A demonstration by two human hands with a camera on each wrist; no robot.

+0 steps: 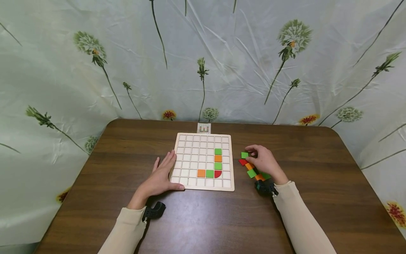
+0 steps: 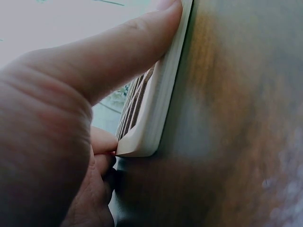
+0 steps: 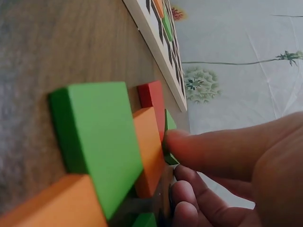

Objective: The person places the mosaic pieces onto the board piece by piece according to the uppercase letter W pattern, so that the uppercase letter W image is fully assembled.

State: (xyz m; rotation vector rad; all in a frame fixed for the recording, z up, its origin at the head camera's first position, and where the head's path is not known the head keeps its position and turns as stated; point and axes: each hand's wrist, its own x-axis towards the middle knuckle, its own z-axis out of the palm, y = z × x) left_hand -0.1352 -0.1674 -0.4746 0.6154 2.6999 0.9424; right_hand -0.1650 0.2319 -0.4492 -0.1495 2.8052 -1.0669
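Observation:
A pale wooden grid board (image 1: pixel 232 158) lies on the table, with a few coloured tiles in its right part: a column of green (image 1: pixel 217 151), orange and green squares, then a rounded red tile (image 1: pixel 217 174) with green and orange squares to its left. My left hand (image 1: pixel 159 180) rests along the board's left side, fingers extended and thumb (image 2: pixel 137 45) at the near edge. Right of the board, my right hand (image 1: pixel 265 163) pinches a green square tile (image 3: pixel 169 123) between thumb and fingers, beside a red tile (image 3: pixel 150 92) and an orange tile (image 3: pixel 149 146).
Several more orange and green tiles (image 1: pixel 251 173) lie in a slanting row under and beside the right wrist. Behind the board sits a small printed grid card (image 1: pixel 204 128). A dandelion-patterned curtain (image 1: pixel 234 70) hangs at the table's (image 1: pixel 301 148) far edge.

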